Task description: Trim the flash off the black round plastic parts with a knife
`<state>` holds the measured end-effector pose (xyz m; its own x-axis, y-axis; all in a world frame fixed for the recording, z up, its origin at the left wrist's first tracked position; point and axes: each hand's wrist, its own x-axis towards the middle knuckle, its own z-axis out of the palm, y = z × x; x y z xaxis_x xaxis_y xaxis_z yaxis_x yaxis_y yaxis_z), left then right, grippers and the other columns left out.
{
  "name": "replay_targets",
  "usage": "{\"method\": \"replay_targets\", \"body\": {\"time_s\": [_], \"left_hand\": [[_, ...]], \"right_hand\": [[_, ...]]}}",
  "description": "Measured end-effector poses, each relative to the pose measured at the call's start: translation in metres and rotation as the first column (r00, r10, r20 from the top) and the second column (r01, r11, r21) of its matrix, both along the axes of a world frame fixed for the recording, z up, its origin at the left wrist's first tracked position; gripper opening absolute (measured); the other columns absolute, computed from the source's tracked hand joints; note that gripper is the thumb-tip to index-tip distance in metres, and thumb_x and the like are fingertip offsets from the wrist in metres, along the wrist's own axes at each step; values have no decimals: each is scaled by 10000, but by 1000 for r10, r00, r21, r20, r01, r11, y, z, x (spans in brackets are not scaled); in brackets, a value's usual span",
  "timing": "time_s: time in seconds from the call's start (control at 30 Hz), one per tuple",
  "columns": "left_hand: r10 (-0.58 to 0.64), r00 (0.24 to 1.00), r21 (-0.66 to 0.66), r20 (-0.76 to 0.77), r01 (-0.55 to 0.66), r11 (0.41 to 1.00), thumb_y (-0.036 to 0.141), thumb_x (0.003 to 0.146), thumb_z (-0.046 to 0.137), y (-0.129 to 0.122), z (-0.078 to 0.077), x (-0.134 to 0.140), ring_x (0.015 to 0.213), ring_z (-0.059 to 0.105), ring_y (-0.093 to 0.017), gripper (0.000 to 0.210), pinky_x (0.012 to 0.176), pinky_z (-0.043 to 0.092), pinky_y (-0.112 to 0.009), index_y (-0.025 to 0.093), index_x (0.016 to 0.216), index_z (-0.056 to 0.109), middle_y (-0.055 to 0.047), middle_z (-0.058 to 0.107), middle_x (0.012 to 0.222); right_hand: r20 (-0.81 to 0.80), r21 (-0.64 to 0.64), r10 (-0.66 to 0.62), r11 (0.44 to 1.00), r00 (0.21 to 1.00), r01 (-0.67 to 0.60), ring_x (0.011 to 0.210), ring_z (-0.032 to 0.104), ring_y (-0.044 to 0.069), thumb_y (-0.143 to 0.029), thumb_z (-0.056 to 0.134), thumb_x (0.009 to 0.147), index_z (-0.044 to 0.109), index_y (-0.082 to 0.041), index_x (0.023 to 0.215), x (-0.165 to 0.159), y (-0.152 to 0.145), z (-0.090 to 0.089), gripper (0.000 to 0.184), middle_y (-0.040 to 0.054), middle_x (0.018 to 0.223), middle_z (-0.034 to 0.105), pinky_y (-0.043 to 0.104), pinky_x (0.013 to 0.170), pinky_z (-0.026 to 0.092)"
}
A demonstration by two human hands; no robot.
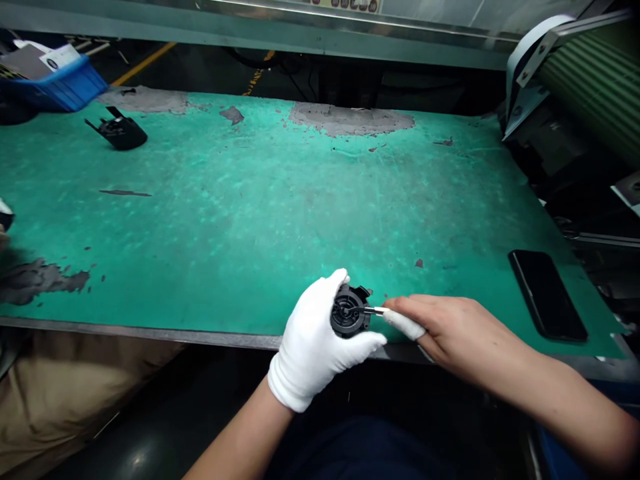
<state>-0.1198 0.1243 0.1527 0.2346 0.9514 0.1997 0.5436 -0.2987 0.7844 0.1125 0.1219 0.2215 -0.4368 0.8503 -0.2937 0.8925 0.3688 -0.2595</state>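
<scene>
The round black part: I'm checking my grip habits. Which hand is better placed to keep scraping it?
Right: the right hand holds the small blade against the round black part, which the gloved left hand grips.

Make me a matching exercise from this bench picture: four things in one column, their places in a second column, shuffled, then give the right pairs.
Things:
1. round black part
2. phone
3. blue bin
4. blade

Places:
A. far left corner of the mat
B. in the gloved left hand's grip
C. flat near the mat's right edge
D. pinched in the bare right hand, tip at the part

Pairs: 1-B, 2-C, 3-A, 4-D
</scene>
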Motion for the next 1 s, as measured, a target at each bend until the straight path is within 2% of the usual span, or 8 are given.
{"method": "replay_targets", "body": {"time_s": [0.17,0.47,0.57,0.67,0.8,0.9,1.0], "left_hand": [[-4,1000,5,-15,4,1000,658,688,795,1,0,1,1304,566,-310,1000,1141,448,-489,172,1463,392,-145,579,1395],[2,1000,-9,-19,-2,1000,655,675,808,0,0,0,1319,554,-311,1015,1156,435,-489,149,1456,401,-164,573,1406],[-1,1000,-7,-21,0,1000,639,674,818,1,0,1,1315,558,-306,1012,1156,438,-485,152,1457,402,-157,574,1405],[6,1000,3,-16,-6,1000,622,667,829,1,1,1,1298,572,-305,1006,1146,451,-479,153,1451,410,-149,588,1385],[11,1000,24,-16,-11,1000,608,658,839,1,0,2,1292,576,-313,991,1139,458,-484,137,1431,434,-156,599,1370],[17,1000,48,-24,-16,999,589,671,833,1,-2,1,1291,578,-319,954,1137,458,-496,143,1420,444,-158,602,1369],[15,999,43,-30,-13,999,605,687,815,1,-3,1,1288,582,-321,937,1130,461,-510,165,1423,439,-157,601,1374]], "right_hand": [[37,69,29,997,999,-31,850,717,198,-204,481,947,643,-334,1229,-5,9,5,351,5,1011,756,277,628,438],[142,117,81,988,987,-98,777,704,228,-139,500,882,666,-305,1179,-9,22,14,379,31,960,756,298,539,299],[115,79,78,993,990,-87,766,706,226,-139,500,883,675,-301,1152,-8,22,15,360,29,943,763,289,552,329],[25,-18,66,998,998,-65,777,714,212,-146,501,899,682,-296,1121,-5,15,13,323,20,906,770,270,603,398],[-54,-89,3,996,999,-8,840,728,224,-142,470,924,661,-280,1182,-3,-1,4,350,31,936,775,285,681,458],[-62,-114,-43,993,997,36,896,732,244,-127,443,928,622,-278,1256,-4,-10,0,402,40,1012,772,316,705,479],[8,-81,-43,996,999,43,917,734,277,-136,453,915,625,-281,1249,-7,-10,4,403,58,1065,766,347,695,486]]}}
